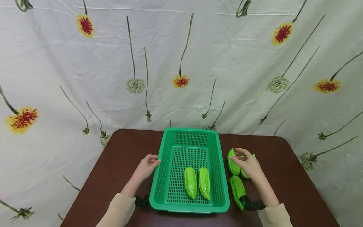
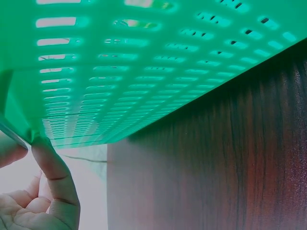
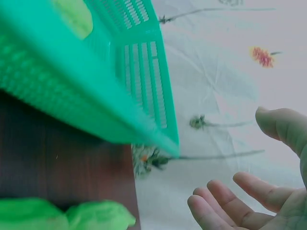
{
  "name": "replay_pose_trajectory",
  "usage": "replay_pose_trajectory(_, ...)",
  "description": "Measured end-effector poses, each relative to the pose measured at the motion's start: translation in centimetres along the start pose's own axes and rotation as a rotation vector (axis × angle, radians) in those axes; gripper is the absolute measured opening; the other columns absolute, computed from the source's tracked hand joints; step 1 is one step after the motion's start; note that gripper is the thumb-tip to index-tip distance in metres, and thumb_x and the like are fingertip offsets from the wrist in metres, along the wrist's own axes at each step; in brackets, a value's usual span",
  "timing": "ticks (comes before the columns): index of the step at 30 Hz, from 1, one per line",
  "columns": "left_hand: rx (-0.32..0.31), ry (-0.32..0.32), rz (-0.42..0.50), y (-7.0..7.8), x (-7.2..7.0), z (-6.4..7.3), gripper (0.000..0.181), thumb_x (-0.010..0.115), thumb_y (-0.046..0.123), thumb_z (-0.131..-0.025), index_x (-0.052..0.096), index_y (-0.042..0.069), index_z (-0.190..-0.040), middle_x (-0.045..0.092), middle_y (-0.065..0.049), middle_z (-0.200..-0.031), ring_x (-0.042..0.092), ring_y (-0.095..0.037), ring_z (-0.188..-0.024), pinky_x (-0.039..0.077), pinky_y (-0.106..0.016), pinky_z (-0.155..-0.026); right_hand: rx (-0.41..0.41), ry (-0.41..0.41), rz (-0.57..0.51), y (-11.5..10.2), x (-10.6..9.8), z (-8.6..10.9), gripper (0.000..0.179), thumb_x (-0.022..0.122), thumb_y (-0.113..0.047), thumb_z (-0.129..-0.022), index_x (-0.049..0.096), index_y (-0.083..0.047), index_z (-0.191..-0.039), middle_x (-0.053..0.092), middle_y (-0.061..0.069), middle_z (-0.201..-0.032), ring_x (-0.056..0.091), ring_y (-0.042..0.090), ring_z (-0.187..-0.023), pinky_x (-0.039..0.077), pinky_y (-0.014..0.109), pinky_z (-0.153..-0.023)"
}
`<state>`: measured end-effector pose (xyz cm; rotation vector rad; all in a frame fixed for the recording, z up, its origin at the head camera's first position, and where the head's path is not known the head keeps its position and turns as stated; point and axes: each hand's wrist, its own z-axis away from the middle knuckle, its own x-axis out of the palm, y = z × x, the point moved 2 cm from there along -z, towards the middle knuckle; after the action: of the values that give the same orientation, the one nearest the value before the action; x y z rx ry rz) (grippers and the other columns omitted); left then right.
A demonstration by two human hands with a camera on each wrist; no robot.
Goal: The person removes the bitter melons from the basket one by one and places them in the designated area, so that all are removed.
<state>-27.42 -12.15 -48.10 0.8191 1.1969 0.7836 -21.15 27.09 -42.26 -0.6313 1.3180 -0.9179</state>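
A green plastic basket (image 1: 184, 208) with slotted walls stands on the table. Two light green, ridged bitter gourds (image 1: 190, 183) lie side by side inside it. My left hand (image 1: 148, 165) pinches the basket's left rim between thumb and finger; the left wrist view shows this hand (image 2: 55, 187) at the rim's edge. To the right of the basket, my right hand (image 1: 250, 165) hovers over several more bitter gourds (image 1: 233, 164), partly hiding them. In the right wrist view its fingers (image 3: 225, 196) and thumb are spread apart with nothing between them.
Another bitter gourd (image 1: 237, 190) lies nearer the front, partly behind the black strap (image 1: 250, 204) on my right wrist. The dark brown table (image 1: 133, 142) ends at a white flowered cloth (image 1: 161, 104) hanging behind it.
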Motion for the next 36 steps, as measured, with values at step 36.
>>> replay_pose_trajectory(36, 0.005, 0.033, 0.008, -0.4, 0.4, -0.2, 0.035, 0.059, 0.017, -0.099, 0.055, -0.005, -0.125, 0.062, -0.018, -0.106, 0.061, -0.023, -0.092, 0.052, -0.034, -0.076, -0.166, -0.307, 0.126, -5.7, 12.8, -2.9, 0.077, 0.077, -0.033, -0.086, 0.042, 0.0, -0.146, 0.049, 0.023, -0.143, 0.051, 0.042, -0.127, 0.05, 0.052, -0.093)
